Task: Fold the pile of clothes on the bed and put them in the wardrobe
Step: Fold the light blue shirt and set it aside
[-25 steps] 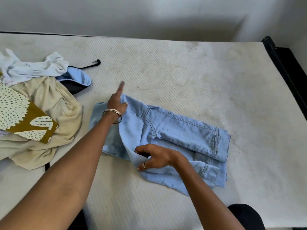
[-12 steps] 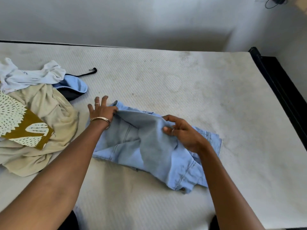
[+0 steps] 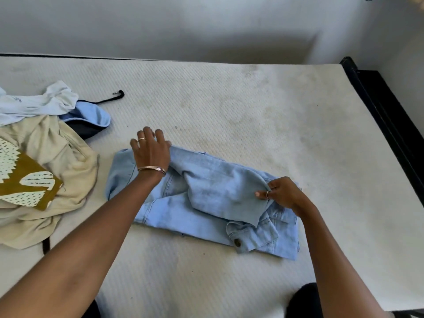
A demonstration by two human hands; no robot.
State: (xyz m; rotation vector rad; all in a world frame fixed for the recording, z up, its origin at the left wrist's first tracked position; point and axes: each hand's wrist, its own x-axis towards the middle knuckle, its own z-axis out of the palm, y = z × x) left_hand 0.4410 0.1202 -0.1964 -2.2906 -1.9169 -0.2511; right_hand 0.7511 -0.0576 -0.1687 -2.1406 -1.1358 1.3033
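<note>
Both hands are on the denim jacket [image 3: 206,203], which lies partly folded on the mattress [image 3: 252,115] at centre frame. Left hand [image 3: 151,152]: fingers spread and extended, pressing the upper-left end of the garment flat; it grasps nothing. Right hand [image 3: 283,195]: thumb and fingers pinch the edge of a folded-over panel at the right end of the jacket.

Remaining pile, left edge of frame, well apart from the jacket: a beige garment [image 3: 57,166], a mustard patterned cloth [image 3: 25,184] on top of it, a white garment [image 3: 39,102] and a blue-and-dark item [image 3: 91,120]. No wardrobe is in view.

Probable faults from this state:
- Panel slip. If the pinch releases before the panel is laid flat, the stiff denim is likely to spring open.
- Bunching. The fabric between the hands shows a raised ridge; folding over it would lock in a bulge.
- Loose cuff. The buttoned cuff [image 3: 241,237] protrudes at lower right and may unfold the bundle when lifted.
- Anchor loss. Lifting the left hand early would let the whole garment drag rightward.
</note>
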